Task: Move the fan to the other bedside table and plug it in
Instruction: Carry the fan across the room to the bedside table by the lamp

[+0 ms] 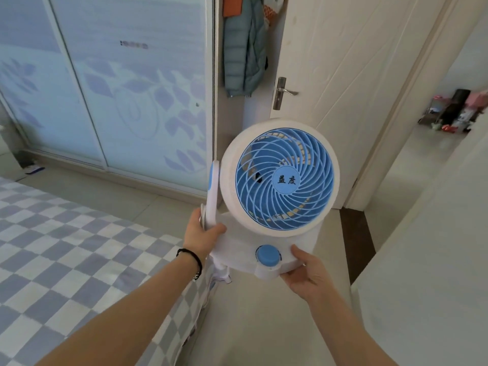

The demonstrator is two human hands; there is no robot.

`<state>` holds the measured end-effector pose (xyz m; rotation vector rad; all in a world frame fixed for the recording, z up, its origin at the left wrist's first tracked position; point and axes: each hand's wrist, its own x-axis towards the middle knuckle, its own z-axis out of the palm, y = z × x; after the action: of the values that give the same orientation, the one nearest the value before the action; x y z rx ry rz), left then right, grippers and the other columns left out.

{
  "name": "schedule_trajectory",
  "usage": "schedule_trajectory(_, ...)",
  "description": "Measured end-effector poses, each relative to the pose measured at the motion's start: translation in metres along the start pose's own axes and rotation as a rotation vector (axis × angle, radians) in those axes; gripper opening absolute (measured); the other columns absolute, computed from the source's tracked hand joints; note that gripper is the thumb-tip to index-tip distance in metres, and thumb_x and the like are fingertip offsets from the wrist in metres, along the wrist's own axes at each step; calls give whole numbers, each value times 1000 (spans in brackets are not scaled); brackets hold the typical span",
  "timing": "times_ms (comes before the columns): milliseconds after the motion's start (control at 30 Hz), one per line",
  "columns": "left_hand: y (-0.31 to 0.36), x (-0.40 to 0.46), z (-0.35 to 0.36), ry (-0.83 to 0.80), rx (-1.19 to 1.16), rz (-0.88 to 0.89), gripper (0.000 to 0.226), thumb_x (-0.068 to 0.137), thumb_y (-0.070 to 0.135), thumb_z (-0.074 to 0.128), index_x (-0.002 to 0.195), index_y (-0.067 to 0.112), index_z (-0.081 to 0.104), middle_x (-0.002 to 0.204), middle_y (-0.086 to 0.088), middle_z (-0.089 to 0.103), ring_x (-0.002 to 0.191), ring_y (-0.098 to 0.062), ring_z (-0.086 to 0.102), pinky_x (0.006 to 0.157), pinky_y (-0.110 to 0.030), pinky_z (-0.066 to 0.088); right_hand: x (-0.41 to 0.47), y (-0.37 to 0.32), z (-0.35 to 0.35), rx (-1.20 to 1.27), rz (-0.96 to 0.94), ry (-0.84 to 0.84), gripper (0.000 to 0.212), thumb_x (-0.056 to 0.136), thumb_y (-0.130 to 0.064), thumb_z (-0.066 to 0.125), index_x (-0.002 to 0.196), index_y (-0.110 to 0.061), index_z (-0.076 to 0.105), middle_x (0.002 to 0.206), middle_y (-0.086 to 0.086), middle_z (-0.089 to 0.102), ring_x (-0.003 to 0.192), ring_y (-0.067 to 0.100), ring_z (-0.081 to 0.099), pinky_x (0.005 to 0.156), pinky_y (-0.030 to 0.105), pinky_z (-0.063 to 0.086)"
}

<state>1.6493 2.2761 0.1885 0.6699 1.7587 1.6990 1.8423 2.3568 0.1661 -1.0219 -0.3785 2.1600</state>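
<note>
A small white fan (284, 178) with a round blue grille and a blue knob on its base is held up in the air in front of me, above the floor beside the bed. My left hand (200, 233) grips the fan's left support arm. My right hand (303, 270) holds the base's lower right edge, next to the knob. A white cord (220, 273) hangs below the base; its plug is hidden. No bedside table is in view.
A bed (66, 260) with a blue-and-white checked cover fills the lower left. A sliding wardrobe (118, 88) stands ahead on the left. An open white door (343, 75) and a doorway lie ahead on the right, and a white wall (435, 260) is close on the right.
</note>
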Motion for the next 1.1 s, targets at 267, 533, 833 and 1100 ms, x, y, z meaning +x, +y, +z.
schedule_trajectory(267, 20, 136, 37, 39, -20, 5, 29, 78, -2, 60, 89, 22, 48, 83, -2, 55, 76, -21, 52, 76, -38, 50, 125, -62, 65, -35, 23, -20, 19, 84, 2, 56, 101, -6, 57, 77, 14, 74, 90, 31, 62, 53, 49, 56)
schedule_trajectory(533, 33, 236, 55, 134, 23, -19, 27, 78, 1, 60, 98, 13, 45, 82, 0, 55, 75, -20, 53, 75, -38, 51, 226, -106, 122, -72, 97, -80, 22, 85, 2, 55, 105, -7, 55, 101, 15, 65, 92, 32, 61, 56, 53, 54)
schedule_trajectory(833, 35, 354, 79, 393, -32, -18, 29, 77, -1, 61, 91, 20, 46, 88, -6, 52, 81, -25, 51, 82, -45, 51, 367, -160, 201, -236, 209, -213, 21, 83, 3, 57, 100, -9, 59, 73, 11, 75, 92, 31, 62, 59, 52, 55)
schedule_trajectory(1100, 36, 419, 74, 600, -145, -14, 34, 72, 1, 64, 79, 27, 44, 82, -2, 54, 73, -21, 53, 67, -33, 50, 453, -170, 272, -418, 324, -292, 13, 86, -1, 55, 92, -12, 59, 73, 12, 74, 87, 30, 61, 51, 44, 56)
